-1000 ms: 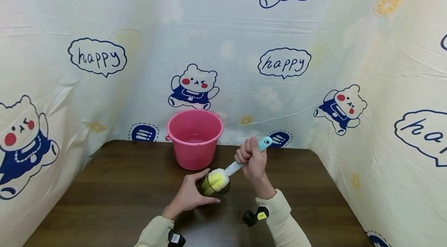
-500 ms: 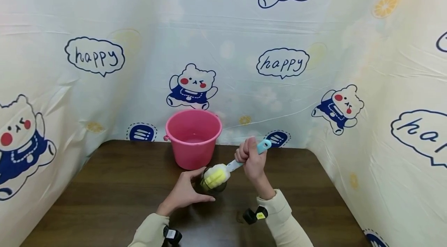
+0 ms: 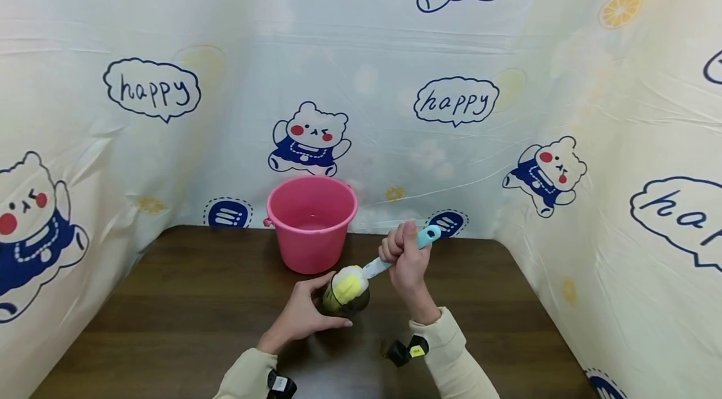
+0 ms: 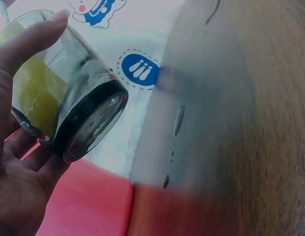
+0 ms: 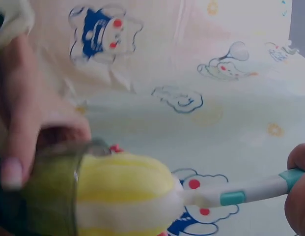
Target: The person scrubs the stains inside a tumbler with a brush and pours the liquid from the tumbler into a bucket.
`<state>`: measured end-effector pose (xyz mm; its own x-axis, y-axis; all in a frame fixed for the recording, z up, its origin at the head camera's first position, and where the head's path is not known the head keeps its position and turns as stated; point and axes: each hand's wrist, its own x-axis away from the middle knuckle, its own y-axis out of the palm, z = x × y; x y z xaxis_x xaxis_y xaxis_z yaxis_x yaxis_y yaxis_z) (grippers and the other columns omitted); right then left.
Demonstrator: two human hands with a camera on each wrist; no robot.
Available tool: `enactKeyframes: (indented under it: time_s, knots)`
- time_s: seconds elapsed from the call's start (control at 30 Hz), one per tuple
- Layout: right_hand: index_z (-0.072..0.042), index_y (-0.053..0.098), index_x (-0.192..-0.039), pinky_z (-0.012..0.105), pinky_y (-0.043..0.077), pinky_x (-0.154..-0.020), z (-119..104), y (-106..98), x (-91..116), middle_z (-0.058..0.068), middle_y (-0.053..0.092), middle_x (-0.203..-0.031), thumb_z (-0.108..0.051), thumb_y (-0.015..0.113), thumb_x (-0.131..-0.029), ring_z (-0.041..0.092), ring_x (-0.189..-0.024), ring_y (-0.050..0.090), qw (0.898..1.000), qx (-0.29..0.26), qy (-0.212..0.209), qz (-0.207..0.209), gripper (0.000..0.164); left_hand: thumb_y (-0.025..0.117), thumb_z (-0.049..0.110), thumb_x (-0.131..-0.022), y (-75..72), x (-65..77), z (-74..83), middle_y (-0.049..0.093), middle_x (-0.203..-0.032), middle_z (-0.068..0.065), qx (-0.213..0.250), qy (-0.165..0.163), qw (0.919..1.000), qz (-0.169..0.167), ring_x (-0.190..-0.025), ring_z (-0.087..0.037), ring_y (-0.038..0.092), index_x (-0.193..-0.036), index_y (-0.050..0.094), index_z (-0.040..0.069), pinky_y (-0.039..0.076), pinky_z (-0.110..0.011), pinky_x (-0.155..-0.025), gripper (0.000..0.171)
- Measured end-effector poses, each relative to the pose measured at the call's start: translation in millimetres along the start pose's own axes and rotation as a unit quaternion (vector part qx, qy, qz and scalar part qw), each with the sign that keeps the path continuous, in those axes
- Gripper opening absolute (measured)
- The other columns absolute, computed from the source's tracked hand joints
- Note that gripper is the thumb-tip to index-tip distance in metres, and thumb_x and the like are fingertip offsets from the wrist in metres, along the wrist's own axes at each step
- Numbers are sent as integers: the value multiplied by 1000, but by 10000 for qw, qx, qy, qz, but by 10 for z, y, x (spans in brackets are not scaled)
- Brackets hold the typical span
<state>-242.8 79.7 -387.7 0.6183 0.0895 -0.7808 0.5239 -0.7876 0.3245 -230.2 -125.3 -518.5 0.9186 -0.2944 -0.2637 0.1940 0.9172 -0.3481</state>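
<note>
My left hand [image 3: 307, 311] grips a dark-tinted drinking glass [image 4: 86, 120] around its side, the glass tilted with its mouth toward the right hand. Partly inside the glass sits the yellow and white sponge head of a bottle brush [image 5: 125, 189]; its rear part bulges out past the rim. My right hand [image 3: 408, 259] is curled round the brush's white and light-blue handle, whose holed end sticks out above the fist. Through the glass wall, the left wrist view shows the yellow sponge stopping short of the thick base.
A pink bucket [image 3: 307, 248] stands just behind the hands at the table's back edge. Drops of water [image 4: 179, 120] lie on the brown wooden table [image 3: 186, 324]. A printed curtain [image 3: 372, 42] hangs behind and at both sides.
The sponge head slid further out of the glass half a second ago and is now somewhat deeper in. The left hand and glass shifted slightly left, then back right.
</note>
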Motion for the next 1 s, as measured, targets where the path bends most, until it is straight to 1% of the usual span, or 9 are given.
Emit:
enactKeyframes:
  time_s: [0.1, 0.27, 0.33, 0.4, 0.57, 0.7, 0.83, 0.9, 1.0]
  knots:
    - [-11, 26, -64, 29, 13, -35, -11, 13, 17, 1, 18, -55, -16, 21, -113, 15, -39, 15, 9991, 371, -125, -153, 49, 100, 23, -61, 3, -10, 3, 63, -141, -5, -19, 98, 9999, 83, -127, -19, 59, -143, 58, 6, 51, -39, -105, 93]
    - [-10, 26, -64, 29, 14, -34, -64, 46, 34, 1, 18, -53, -15, 21, -113, 16, -37, 15, 9968, 465, 306, -578, 50, 100, 27, -61, 31, -49, 7, 65, -137, -2, -109, 346, 9993, 131, -124, -18, 61, -141, 60, 9, 53, -39, -101, 91]
    - [-10, 26, -64, 29, 13, -35, -81, 58, 27, 0, 18, -53, -19, 24, -113, 16, -38, 14, 9974, 313, 469, -439, 50, 100, 29, -62, 47, -62, 19, 65, -137, 2, -107, 357, 9993, 20, -123, -16, 61, -142, 60, 12, 54, -37, -100, 90]
    - [-10, 26, -65, 29, 11, -35, -89, 62, 11, 0, 18, -54, -21, 26, -113, 15, -39, 13, 9988, 153, 457, -73, 50, 100, 28, -62, 57, -69, 31, 65, -138, 4, -65, 375, 9993, -57, -122, -14, 61, -142, 60, 15, 54, -34, -99, 90]
    - [-10, 24, -64, 29, 10, -37, -86, 28, -17, -1, 17, -55, -24, 30, -113, 14, -40, 13, 9958, 315, 53, 860, 51, 99, 22, -63, 37, -86, 61, 65, -136, 7, 15, 582, 9983, -102, -121, -13, 62, -141, 61, 19, 54, -34, -101, 87]
    - [-9, 24, -64, 30, 12, -35, -92, -10, -2, 0, 17, -54, -20, 27, -113, 15, -39, 14, 9956, 713, 13, 605, 51, 100, 23, -61, 14, -100, 68, 66, -135, 6, -158, 590, 9981, 27, -122, -14, 61, -139, 62, 17, 53, -36, -102, 87]
    - [-10, 25, -64, 29, 11, -34, -105, -15, 18, 0, 18, -54, -19, 25, -113, 15, -38, 13, 9986, 427, 258, 150, 50, 100, 26, -61, 34, -106, 66, 65, -136, 2, -297, 595, 9977, 113, -123, -16, 61, -139, 62, 13, 53, -38, -102, 88]
    - [-11, 26, -64, 29, 11, -35, -94, -8, 23, -2, 19, -55, -22, 27, -113, 15, -39, 13, 9990, 249, 310, 200, 50, 100, 27, -62, 57, -106, 65, 65, -137, 2, -258, 584, 9980, 33, -123, -16, 61, -140, 61, 13, 54, -38, -101, 88]
    - [-11, 26, -65, 30, 11, -36, -56, -3, 28, -2, 20, -55, -26, 31, -113, 14, -40, 14, 9981, 216, 160, 553, 50, 98, 25, -65, 82, -93, 62, 64, -139, 1, -167, 513, 9985, -77, -124, -17, 61, -143, 59, 11, 53, -38, -102, 88]
